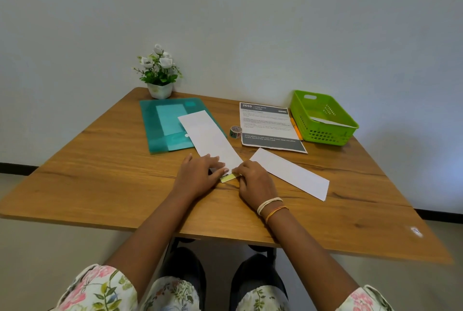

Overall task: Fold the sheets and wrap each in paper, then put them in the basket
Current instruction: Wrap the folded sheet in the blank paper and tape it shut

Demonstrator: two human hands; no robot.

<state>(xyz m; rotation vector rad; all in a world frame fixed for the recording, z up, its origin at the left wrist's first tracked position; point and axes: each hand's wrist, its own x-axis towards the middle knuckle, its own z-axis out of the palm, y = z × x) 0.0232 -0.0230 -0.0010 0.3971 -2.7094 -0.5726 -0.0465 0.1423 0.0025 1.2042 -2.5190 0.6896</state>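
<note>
Partway through, judged from the layout. Upper right of the frame: green basket [325,120] standing on the desk [100,173], already holding what looks like one white wrapped piece lying flat inside, so probably one sheet done and delivered.

Centre of the frame: both hands pressed down at the near end of a long white paper strip [209,136] running diagonally up toward the teal folder [160,123]. Left hand [200,173] flat, fingers spread and extended over the strip's end, holding it down rather than gripping. Right hand [253,179] curled, fingertips pinching or pressing a small yellow-green folded piece [229,177] poking out between the two hands; likely the folded sheet being rolled into the paper, though too small and too covered to say for certain. Wrapping apparently just begun, most of the strip lying unrolled.

Right of centre: a second white paper strip [290,173] lying flat and untouched, well apart from the basket, suggesting at least one more wrap left.

Tape roll [235,132] standing between the first strip and the printed instruction page [269,125], not in use. Orange pen [296,129] just beside the basket. Potted white flowers [159,73] at the upper left corner of the desk.

Left to do: finish this wrap, perhaps tape it, drop it into the basket, then repeat with the spare strip.
</note>
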